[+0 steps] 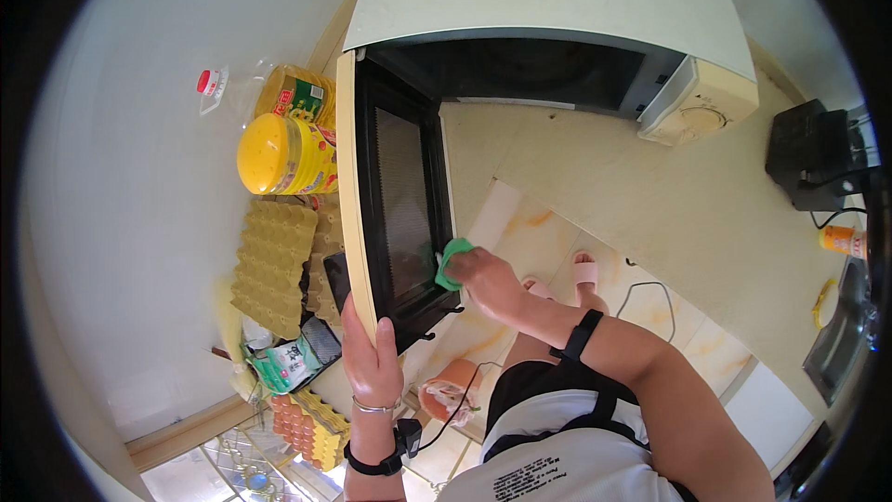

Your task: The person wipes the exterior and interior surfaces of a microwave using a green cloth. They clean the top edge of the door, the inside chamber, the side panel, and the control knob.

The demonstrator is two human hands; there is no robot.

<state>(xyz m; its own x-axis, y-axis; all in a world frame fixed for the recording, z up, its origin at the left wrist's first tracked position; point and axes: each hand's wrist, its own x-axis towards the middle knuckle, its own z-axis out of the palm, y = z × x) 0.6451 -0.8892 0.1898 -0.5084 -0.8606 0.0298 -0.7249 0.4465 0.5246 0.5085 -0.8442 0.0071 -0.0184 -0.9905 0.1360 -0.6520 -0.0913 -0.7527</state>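
A white microwave oven [557, 7] stands on a beige counter with its door [404, 202] swung open. My left hand [373, 359] grips the outer edge of the door near its free end, thumb on the front side. In my right hand [481, 279] is a green cloth [453, 263], pressed against the black inner frame of the door, beside the mesh window. The dark cavity [543, 73] of the microwave faces me, and its control panel with a dial [702, 118] sits at the right.
Behind the door stand a yellow-lidded container [265, 153], an oil bottle [296, 94] and egg trays [275, 265]. A black appliance [801, 153] and a sink [840, 335] lie right. Below are an orange bin [449, 390] and a cable [655, 286].
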